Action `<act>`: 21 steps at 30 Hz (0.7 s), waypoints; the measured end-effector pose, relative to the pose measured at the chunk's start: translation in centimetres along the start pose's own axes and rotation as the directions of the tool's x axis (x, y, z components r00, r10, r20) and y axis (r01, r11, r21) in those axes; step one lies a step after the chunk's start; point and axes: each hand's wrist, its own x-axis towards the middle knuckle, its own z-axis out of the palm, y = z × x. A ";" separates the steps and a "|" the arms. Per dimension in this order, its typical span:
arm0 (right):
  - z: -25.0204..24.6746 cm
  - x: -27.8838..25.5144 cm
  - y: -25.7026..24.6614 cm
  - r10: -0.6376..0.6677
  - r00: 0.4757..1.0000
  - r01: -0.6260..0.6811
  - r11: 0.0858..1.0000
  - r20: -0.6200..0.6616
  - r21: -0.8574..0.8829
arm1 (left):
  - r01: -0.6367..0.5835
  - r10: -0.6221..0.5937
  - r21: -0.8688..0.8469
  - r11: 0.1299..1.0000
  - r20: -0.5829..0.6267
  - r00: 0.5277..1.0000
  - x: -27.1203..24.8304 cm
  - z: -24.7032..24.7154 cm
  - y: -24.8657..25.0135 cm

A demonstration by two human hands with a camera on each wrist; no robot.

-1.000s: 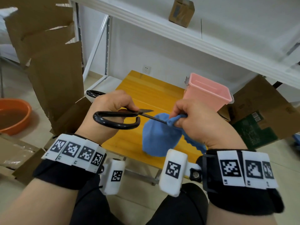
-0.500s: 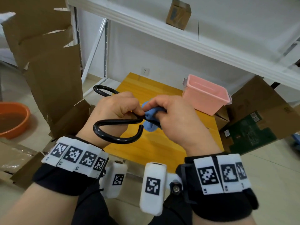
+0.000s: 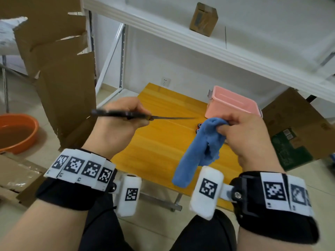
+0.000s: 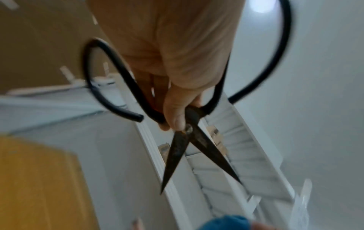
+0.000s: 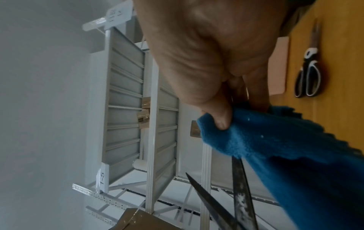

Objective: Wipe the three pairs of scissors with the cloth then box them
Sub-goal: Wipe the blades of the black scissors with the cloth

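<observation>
My left hand (image 3: 137, 115) grips black scissors (image 3: 172, 118) near the pivot, above the wooden table (image 3: 159, 145). Seen edge-on from the head, the blades point right; in the left wrist view the scissors (image 4: 189, 147) have their blades slightly parted. My right hand (image 3: 223, 125) pinches a blue cloth (image 3: 199, 151) that hangs down, just right of the blade tips. The cloth (image 5: 275, 147) lies against one blade (image 5: 240, 186). A second pair of scissors (image 5: 309, 70), with black-and-white handles, lies on the table beside the pink box (image 3: 233, 104). No third pair shows.
An orange basin (image 3: 16, 131) sits on the floor at left, beside tall cardboard sheets (image 3: 59, 69). A white shelf (image 3: 199, 42) carrying a small carton (image 3: 203, 19) runs overhead. More cardboard (image 3: 299, 127) leans at the table's right.
My right hand drew the cloth from the pivot out along the blades to the right. The scissors have turned edge-on to the head camera.
</observation>
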 end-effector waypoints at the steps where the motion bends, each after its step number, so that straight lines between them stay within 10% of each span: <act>1: 0.2 0.0 0.0 -0.008 1.000 0.010 0.998 -0.027 0.061 | 0.012 -0.015 -0.044 0.999 -0.072 0.997 -0.7 0.1 -1.1; 5: 2.6 -0.5 -0.1 0.013 0.999 -0.024 0.934 0.033 0.356 | 0.229 -0.260 -0.411 0.883 -0.021 0.965 -0.8 1.2 -1.6; 14: 4.0 -0.7 0.1 0.223 0.973 -0.104 0.639 -0.054 0.762 | 0.402 -0.446 -0.591 0.699 0.079 0.892 -1.3 1.5 -3.1; 21: 5.2 -1.3 1.6 0.325 0.940 -0.306 0.661 0.106 0.685 | 0.400 -0.477 -0.679 0.616 0.082 0.875 -1.4 1.9 -3.3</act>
